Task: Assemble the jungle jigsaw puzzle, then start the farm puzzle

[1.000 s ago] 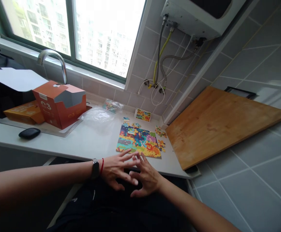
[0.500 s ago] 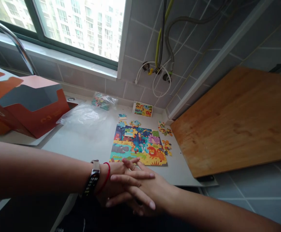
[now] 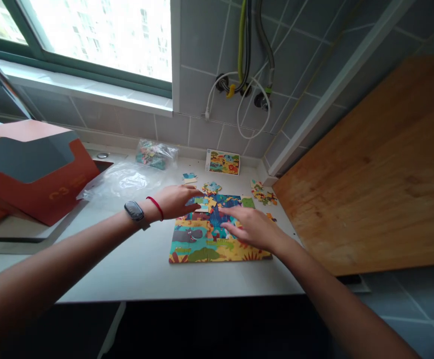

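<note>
"What is on the white countertop point(image 3: 134, 279) in front of this person?"

"A rectangular, brightly coloured cardboard jigsaw puzzle point(image 3: 209, 244) with cartoon animals, a grey hippo among them. It lies flat in the right-hand part of the countertop, between the front and back edges, nearer the front."

"And the hands?"

"Both are over it. The left hand point(image 3: 181, 202), with a dark watch point(image 3: 134, 211) and a red cord bracelet point(image 3: 155, 208) at its wrist, reaches over the puzzle's back left corner. Its thumb and fingers are parted, close to a pale piece point(image 3: 202, 203) lying on top. The right hand point(image 3: 252, 227) is over the right half, thumb and forefinger parted and pointing left; its other fingers are mostly hidden. I cannot tell whether either hand touches the puzzle."

"What lies around it?"

"A small knot of blue-and-yellow jigsaw pieces point(image 3: 212, 188) just behind it, and more multicoloured pieces point(image 3: 263, 194) toward the countertop's right edge. Near the back edge is a white-bordered animal picture card point(image 3: 223, 162). Left of that, a crumpled clear plastic bag point(image 3: 127, 182), then an open orange cardboard box point(image 3: 41, 174)."

"And on the far right?"

"A large brown wooden board point(image 3: 381, 174), tilted."
</note>
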